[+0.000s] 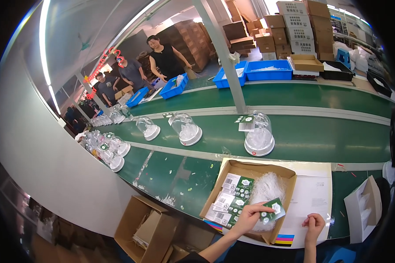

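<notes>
My left hand (249, 218) reaches over a shallow cardboard tray (238, 164) and pinches a green and white card tag (273, 209). Beneath that tag lies a loose heap of thin, clear-white strands (267, 189), probably plastic tag loops. Stacks of similar printed tags (227, 198) fill the tray's left side. To the right of the tray, my right hand (314, 222) is held above a white sheet with its fingers curled together; whether something small is between them I cannot make out. A clear dome on a white base (260, 139) stands on the belt beyond, a green tag at its top.
More clear domes (186, 129) stand leftward along the green belt (311, 136), with a cluster (112, 149) at its left. An open white box (363, 210) is at right, a cardboard box (140, 223) below left. Blue bins (268, 71) and co-workers (167, 59) are across the line.
</notes>
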The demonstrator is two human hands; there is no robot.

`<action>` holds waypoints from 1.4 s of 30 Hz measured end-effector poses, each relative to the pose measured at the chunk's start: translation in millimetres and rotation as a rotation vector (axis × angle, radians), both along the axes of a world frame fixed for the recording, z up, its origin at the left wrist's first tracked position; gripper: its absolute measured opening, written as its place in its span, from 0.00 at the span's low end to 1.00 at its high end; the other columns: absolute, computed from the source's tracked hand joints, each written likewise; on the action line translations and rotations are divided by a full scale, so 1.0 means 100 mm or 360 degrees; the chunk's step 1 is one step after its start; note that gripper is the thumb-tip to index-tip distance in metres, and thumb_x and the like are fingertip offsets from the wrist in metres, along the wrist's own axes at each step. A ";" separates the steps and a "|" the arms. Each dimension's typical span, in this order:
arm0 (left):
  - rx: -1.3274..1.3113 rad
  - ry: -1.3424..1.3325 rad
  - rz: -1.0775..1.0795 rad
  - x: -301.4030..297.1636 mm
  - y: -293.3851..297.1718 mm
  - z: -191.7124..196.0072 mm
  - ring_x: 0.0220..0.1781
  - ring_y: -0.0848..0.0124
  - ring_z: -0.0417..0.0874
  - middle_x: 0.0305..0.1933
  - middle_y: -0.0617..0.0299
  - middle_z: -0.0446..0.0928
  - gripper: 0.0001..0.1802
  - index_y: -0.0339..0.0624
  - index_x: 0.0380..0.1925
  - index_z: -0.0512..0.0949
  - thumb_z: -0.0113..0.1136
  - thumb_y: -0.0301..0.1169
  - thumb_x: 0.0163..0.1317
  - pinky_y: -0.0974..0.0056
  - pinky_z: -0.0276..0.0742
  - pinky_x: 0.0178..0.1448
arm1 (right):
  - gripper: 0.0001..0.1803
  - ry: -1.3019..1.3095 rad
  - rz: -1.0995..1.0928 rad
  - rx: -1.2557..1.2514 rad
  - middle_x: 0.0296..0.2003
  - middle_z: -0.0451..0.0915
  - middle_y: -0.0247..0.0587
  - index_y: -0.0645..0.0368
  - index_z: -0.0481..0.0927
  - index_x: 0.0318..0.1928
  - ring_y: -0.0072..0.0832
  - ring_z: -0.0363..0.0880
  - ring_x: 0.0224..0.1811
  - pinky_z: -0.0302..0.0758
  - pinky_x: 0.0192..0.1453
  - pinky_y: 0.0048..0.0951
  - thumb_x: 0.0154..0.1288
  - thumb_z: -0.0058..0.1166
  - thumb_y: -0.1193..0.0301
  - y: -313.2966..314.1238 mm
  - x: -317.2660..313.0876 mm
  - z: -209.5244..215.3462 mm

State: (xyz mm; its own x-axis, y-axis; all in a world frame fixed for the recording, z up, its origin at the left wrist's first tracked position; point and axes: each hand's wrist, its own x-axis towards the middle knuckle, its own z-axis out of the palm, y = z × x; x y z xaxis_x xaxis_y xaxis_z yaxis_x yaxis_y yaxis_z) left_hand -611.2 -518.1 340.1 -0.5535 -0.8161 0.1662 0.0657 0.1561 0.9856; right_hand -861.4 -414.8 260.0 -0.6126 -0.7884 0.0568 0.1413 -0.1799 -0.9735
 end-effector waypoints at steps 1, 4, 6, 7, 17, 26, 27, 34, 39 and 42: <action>0.0081 0.0032 0.0032 -0.03 0.05 -0.02 0.52 0.72 0.77 0.52 0.53 0.78 0.20 0.32 0.48 0.78 0.41 0.14 0.61 0.72 0.69 0.58 | 0.08 -0.0005 -0.0002 0.0007 0.18 0.73 0.37 0.67 0.76 0.31 0.22 0.72 0.16 0.70 0.21 0.21 0.66 0.45 0.78 0.02 -0.05 -0.05; 0.0469 0.0092 -0.0029 -0.12 0.10 -0.01 0.54 0.71 0.76 0.52 0.55 0.77 0.21 0.33 0.50 0.78 0.40 0.14 0.62 0.71 0.68 0.61 | 0.13 0.0023 0.0150 -0.0067 0.15 0.70 0.34 0.63 0.73 0.27 0.19 0.68 0.14 0.64 0.17 0.18 0.70 0.43 0.72 0.03 -0.13 -0.17; 0.0498 0.0160 -0.0058 -0.22 0.18 0.05 0.55 0.72 0.75 0.52 0.57 0.75 0.21 0.33 0.54 0.75 0.41 0.15 0.63 0.70 0.67 0.62 | 0.16 -0.0031 0.0145 -0.0003 0.14 0.69 0.34 0.62 0.73 0.26 0.18 0.68 0.13 0.61 0.15 0.18 0.71 0.42 0.69 0.01 -0.13 -0.20; 0.0548 0.0257 -0.0110 -0.24 0.20 0.05 0.56 0.73 0.74 0.54 0.58 0.74 0.22 0.34 0.57 0.72 0.42 0.16 0.63 0.70 0.67 0.62 | 0.16 -0.0034 0.0139 -0.0013 0.14 0.69 0.34 0.62 0.73 0.26 0.18 0.68 0.13 0.61 0.15 0.18 0.71 0.42 0.69 0.00 -0.13 -0.19; 0.0610 0.0254 0.0080 -0.26 0.19 0.00 0.47 0.79 0.77 0.48 0.61 0.79 0.17 0.33 0.56 0.72 0.48 0.27 0.70 0.74 0.73 0.51 | 0.08 0.0003 -0.0019 0.0087 0.23 0.78 0.39 0.64 0.73 0.35 0.23 0.77 0.22 0.73 0.25 0.19 0.71 0.43 0.74 -0.07 0.01 0.11; 0.0226 -0.0192 0.0141 -0.41 0.42 0.15 0.34 0.83 0.78 0.34 0.65 0.83 0.10 0.33 0.38 0.82 0.64 0.27 0.59 0.75 0.74 0.40 | 0.03 0.0397 -0.0189 -0.0118 0.33 0.78 0.40 0.61 0.74 0.36 0.21 0.77 0.31 0.71 0.29 0.17 0.66 0.47 0.80 0.07 0.02 0.26; 0.0250 -0.0222 0.0133 -0.42 0.46 0.20 0.34 0.82 0.79 0.33 0.64 0.83 0.10 0.33 0.38 0.81 0.65 0.27 0.59 0.75 0.75 0.41 | 0.03 0.0591 -0.0174 -0.0231 0.34 0.77 0.39 0.61 0.75 0.35 0.21 0.76 0.32 0.70 0.30 0.17 0.63 0.50 0.82 0.13 0.05 0.33; -0.0009 -0.0219 0.0051 -0.61 0.62 0.18 0.36 0.78 0.81 0.36 0.59 0.82 0.11 0.33 0.42 0.79 0.61 0.27 0.61 0.72 0.76 0.41 | 0.06 0.0814 0.0308 -0.0195 0.33 0.78 0.47 0.68 0.78 0.35 0.35 0.77 0.34 0.74 0.41 0.29 0.55 0.59 0.86 0.19 0.43 1.11; 0.0176 -0.0218 0.0053 -0.61 0.64 0.18 0.37 0.79 0.80 0.38 0.58 0.83 0.14 0.34 0.47 0.78 0.59 0.26 0.62 0.73 0.75 0.40 | 0.07 0.0911 0.0114 -0.0217 0.28 0.74 0.41 0.64 0.78 0.29 0.28 0.74 0.29 0.70 0.33 0.24 0.49 0.56 0.87 0.09 0.49 0.93; 0.0274 -0.0255 0.0040 -0.57 0.66 0.12 0.37 0.80 0.80 0.39 0.58 0.83 0.15 0.34 0.48 0.77 0.59 0.26 0.62 0.74 0.74 0.39 | 0.07 0.0971 0.0042 -0.0190 0.27 0.77 0.43 0.64 0.79 0.27 0.31 0.77 0.28 0.73 0.32 0.27 0.46 0.58 0.87 0.08 0.52 1.00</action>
State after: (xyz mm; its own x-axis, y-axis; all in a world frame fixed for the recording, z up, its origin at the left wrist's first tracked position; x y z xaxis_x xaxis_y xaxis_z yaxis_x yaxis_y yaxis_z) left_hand -667.7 -451.6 352.3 -0.5407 -0.8387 -0.0652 -0.0956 -0.0158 0.9953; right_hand -809.1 -406.3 360.0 -0.4225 -0.7693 0.4793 -0.4284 -0.2966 -0.8535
